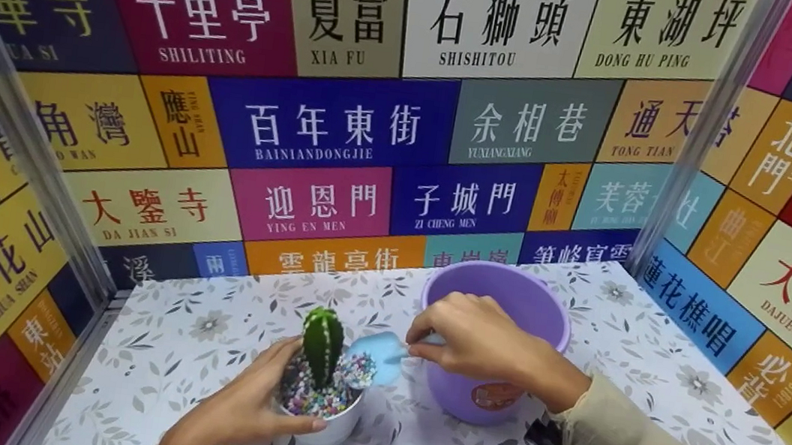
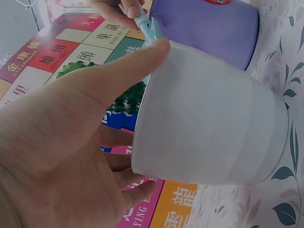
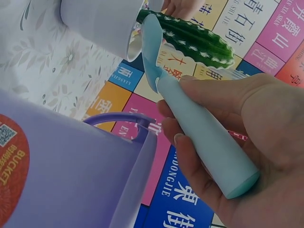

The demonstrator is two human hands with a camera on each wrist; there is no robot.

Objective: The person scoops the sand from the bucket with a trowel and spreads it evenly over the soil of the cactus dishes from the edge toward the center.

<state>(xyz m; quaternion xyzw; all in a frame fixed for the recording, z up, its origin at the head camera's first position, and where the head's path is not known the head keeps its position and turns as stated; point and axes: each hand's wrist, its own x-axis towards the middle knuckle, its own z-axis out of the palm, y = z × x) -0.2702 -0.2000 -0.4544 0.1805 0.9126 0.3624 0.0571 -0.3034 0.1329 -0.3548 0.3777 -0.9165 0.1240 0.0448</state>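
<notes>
A green cactus (image 1: 322,342) stands upright in a white flower pot (image 1: 327,435), amid multicoloured pebbles (image 1: 314,400). My left hand (image 1: 239,404) holds the pot at its rim, thumb on the near side and fingers behind it. In my right hand (image 1: 484,339) I grip a light blue trowel (image 3: 204,135) by its handle. Its blade (image 1: 380,348) reaches over the pot's right rim, with a heap of pebbles (image 1: 357,370) at its tip. From the right wrist view, the blade overlaps the cactus's base.
Just right of the pot, a purple bucket (image 1: 443,391) stands on the floral-patterned tabletop (image 1: 201,335), partly below my right forearm. Its handle (image 3: 118,117) shows in the right wrist view. Panels of coloured place-name signs (image 1: 332,124) rise behind and at both sides.
</notes>
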